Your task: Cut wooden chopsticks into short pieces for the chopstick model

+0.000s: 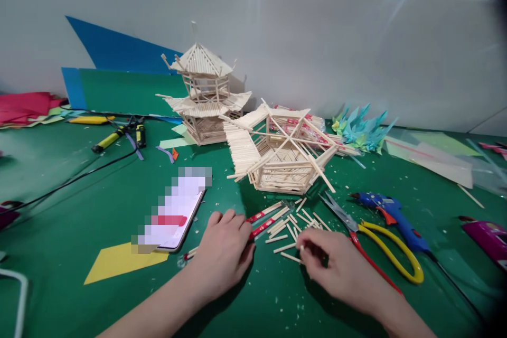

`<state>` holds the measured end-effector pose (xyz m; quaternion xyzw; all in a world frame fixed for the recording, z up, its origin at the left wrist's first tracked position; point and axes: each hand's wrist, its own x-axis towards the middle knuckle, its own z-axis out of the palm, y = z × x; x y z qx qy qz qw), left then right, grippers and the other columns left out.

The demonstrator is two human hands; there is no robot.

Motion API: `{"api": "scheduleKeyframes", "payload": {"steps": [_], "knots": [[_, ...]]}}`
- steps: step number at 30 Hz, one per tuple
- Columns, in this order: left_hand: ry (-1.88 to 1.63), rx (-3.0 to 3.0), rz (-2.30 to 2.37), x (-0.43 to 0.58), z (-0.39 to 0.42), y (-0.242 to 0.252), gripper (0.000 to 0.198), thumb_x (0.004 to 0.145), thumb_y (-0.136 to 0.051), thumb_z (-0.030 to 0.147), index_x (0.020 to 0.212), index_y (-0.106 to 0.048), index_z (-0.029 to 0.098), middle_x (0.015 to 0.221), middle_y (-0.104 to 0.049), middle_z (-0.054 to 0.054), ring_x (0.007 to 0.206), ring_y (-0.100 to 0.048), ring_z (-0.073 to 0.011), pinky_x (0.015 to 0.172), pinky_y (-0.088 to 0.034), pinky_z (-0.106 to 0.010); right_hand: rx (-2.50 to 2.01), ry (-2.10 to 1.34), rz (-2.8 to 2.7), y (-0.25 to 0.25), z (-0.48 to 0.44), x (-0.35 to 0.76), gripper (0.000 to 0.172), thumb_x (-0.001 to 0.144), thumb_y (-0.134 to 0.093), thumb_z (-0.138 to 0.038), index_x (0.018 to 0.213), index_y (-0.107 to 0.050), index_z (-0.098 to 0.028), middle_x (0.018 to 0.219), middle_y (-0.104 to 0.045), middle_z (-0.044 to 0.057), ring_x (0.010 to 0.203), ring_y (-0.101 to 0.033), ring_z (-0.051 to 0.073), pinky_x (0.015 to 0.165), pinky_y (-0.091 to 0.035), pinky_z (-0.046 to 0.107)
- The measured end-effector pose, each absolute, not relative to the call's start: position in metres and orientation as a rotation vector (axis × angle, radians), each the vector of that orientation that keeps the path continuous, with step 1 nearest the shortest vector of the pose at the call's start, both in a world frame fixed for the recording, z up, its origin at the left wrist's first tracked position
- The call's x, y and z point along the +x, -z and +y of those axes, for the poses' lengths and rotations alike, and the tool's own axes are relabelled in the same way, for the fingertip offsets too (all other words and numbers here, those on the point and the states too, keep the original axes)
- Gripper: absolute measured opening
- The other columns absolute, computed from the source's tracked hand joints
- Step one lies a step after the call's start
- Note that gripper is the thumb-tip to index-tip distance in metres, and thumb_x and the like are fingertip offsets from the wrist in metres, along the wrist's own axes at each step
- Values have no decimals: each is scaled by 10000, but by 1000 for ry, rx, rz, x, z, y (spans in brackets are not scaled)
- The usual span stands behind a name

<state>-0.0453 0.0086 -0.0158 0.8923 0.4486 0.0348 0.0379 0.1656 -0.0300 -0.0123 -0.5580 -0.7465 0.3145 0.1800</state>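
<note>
My left hand (225, 245) rests palm down over thin wooden sticks in red-and-clear wrappers (269, 222), its thumb apart from its fingers. The fingertips are partly hidden. My right hand (330, 264) is closed in a pinch, with the pale end of a short wooden stick (302, 249) showing at the fingertips. Beside it lies a scatter of cut short sticks (291, 226). Behind both hands stands an open six-sided stick frame (285, 169), with slatted roofing on its left side and long sticks crossing over its top.
A two-tiered stick pagoda (208, 100) stands behind. Yellow-and-red-handled pliers (356, 227) and a blue glue gun (396, 216) with its cord lie at right. At left are a phone (178, 211), yellow paper (122, 264) and black-and-yellow tools (119, 134). Folded blue-green paper (362, 129) sits behind.
</note>
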Motion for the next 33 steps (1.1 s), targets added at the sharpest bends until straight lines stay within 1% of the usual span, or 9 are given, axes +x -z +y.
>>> {"api": "scheduleKeyframes", "payload": {"steps": [5, 10, 16, 19, 22, 24, 28, 30, 33], "knots": [[-62, 2760, 1451, -41, 10, 22, 207, 812, -372, 156, 738, -565, 169, 752, -597, -68, 728, -506, -234, 643, -332, -368, -1447, -621, -2509, 21, -35, 148, 115, 730, -445, -114, 696, -497, -211, 699, -554, -20, 628, -490, 126, 569, -338, 225], [-21, 2761, 1470, -40, 15, 27, 229, 820, -361, 128, 751, -576, 166, 748, -613, -64, 710, -534, -235, 643, -344, -374, -1508, -500, -2516, 26, -22, 153, 125, 776, -424, -129, 771, -523, -206, 778, -547, 6, 718, -502, 140, 612, -353, 230], [-1, 2726, 1507, -42, 18, 29, 259, 833, -343, 113, 760, -588, 154, 755, -619, -77, 723, -558, -239, 650, -378, -377, -1504, -439, -2534, 24, -5, 167, 156, 815, -416, -136, 815, -556, -206, 792, -560, 22, 748, -506, 158, 653, -367, 254], [-84, 2722, 1506, -45, 18, 27, 270, 839, -334, 129, 733, -579, 166, 715, -597, -67, 675, -547, -230, 619, -388, -371, -1458, -554, -2505, 23, -6, 169, 182, 827, -420, -152, 893, -574, -226, 814, -585, 20, 761, -524, 158, 669, -381, 257], [-241, 2709, 1465, -52, 14, 26, 256, 837, -336, 152, 726, -566, 175, 686, -568, -57, 631, -526, -218, 582, -394, -355, -1443, -689, -2398, 24, -8, 171, 177, 815, -477, -210, 957, -578, -245, 843, -606, 15, 776, -541, 164, 682, -397, 262], [-367, 2661, 1440, -57, 10, 24, 225, 830, -351, 172, 750, -561, 181, 699, -562, -57, 616, -518, -210, 566, -401, -341, -1483, -713, -2204, 25, -8, 174, 176, 815, -487, -241, 966, -578, -238, 848, -605, 18, 764, -545, 161, 672, -406, 256], [-572, 2359, 1360, -60, 1, 17, 167, 834, -371, 217, 804, -535, 212, 771, -564, -43, 631, -527, -176, 574, -421, -284, -1559, -699, -1782, 20, -7, 182, 141, 833, -469, -265, 908, -585, -237, 770, -569, 2, 681, -518, 134, 612, -398, 226], [-559, 2114, 1302, -55, -4, 11, 156, 839, -387, 254, 766, -521, 219, 716, -553, -14, 608, -524, -152, 559, -419, -243, -1546, -854, -1632, 16, -8, 182, 124, 826, -490, -297, 879, -590, -246, 763, -560, -5, 672, -502, 129, 591, -392, 216], [-431, 1687, 1238, -43, -8, 3, 204, 824, -423, 347, 703, -508, 206, 565, -475, 37, 485, -468, -112, 457, -366, -201, -1371, -1315, -1366, 14, -11, 176, 184, 821, -497, -351, 952, -571, -245, 748, -547, -12, 641, -472, 113, 555, -380, 202]]}}
